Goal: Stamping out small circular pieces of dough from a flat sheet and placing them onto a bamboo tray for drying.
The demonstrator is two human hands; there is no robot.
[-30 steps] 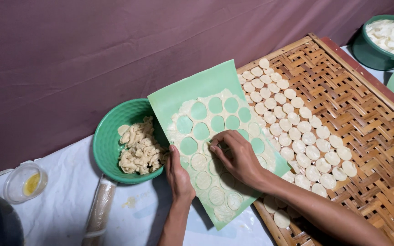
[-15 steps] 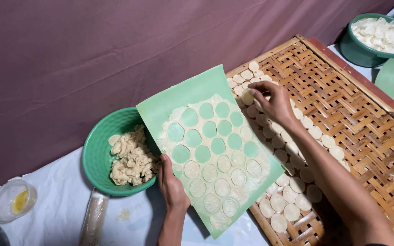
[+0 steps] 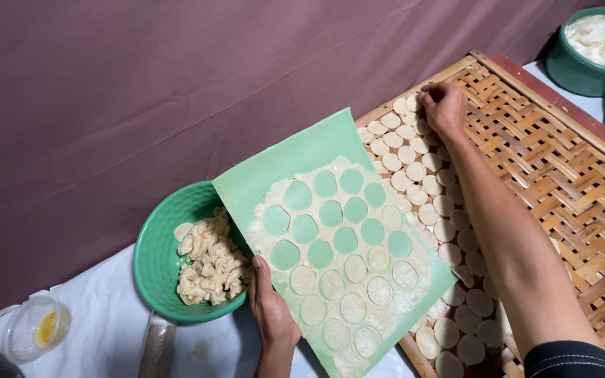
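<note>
The green sheet [image 3: 295,164] of thin dough leans on a woven bamboo tray [image 3: 561,168] and a green bowl [image 3: 152,259] of scraps, over a white cloth [image 3: 99,329]; a purple cloth [image 3: 141,84] hangs behind; round holes dot the dough; the left hand [image 3: 271,311] grips its bottom edge; the right hand [image 3: 444,106] pinches a dough circle [image 3: 425,98] on the tray.

Looks like a small home-style food-making spot, prob. a cottage snack kitchen: woven bamboo drying tray [image 3: 561,175] w/ rows of cut dough rounds [image 3: 425,189], green basin [image 3: 159,259] of dough scraps, white plastic table cover [image 3: 99,336], maroon cloth backdrop [image 3: 141,91].
</note>
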